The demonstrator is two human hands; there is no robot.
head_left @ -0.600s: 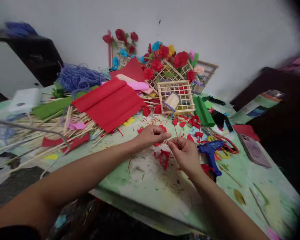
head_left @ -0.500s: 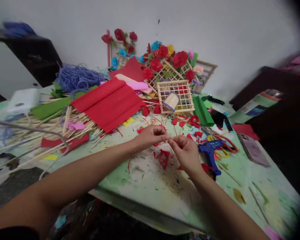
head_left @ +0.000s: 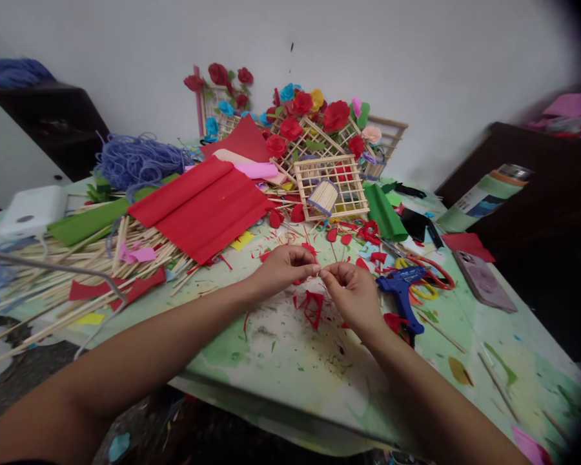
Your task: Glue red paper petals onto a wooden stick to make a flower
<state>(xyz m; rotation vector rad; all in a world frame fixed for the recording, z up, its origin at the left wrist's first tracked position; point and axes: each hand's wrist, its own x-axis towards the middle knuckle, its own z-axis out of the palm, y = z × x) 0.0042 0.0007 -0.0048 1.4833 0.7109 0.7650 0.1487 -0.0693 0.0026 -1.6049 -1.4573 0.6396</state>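
Note:
My left hand (head_left: 286, 270) and my right hand (head_left: 351, 290) meet over the middle of the table, fingertips pinched and almost touching. Whatever lies between them is too small to make out. Under and around them are red paper scraps (head_left: 312, 309) and thin red trimmings. Just beyond the hands lie cut red paper petals (head_left: 332, 235). Close to my right hand rests a blue glue gun (head_left: 403, 294), with scissors (head_left: 436, 274) with red-orange handles beside it and a yellow-handled pair partly beneath.
Behind stand stick lattices (head_left: 332, 187) with paper flowers (head_left: 336, 116). Left are a red paper sheet (head_left: 201, 206), wooden sticks (head_left: 97, 258), blue-purple yarn (head_left: 138, 161) and a white box (head_left: 33, 212). Right are a phone (head_left: 484, 281), a bottle (head_left: 487, 197) and green paper (head_left: 384, 212).
The view has shifted slightly, so everything sits a little further left. My hands stay pinched together in nearly the same pose.

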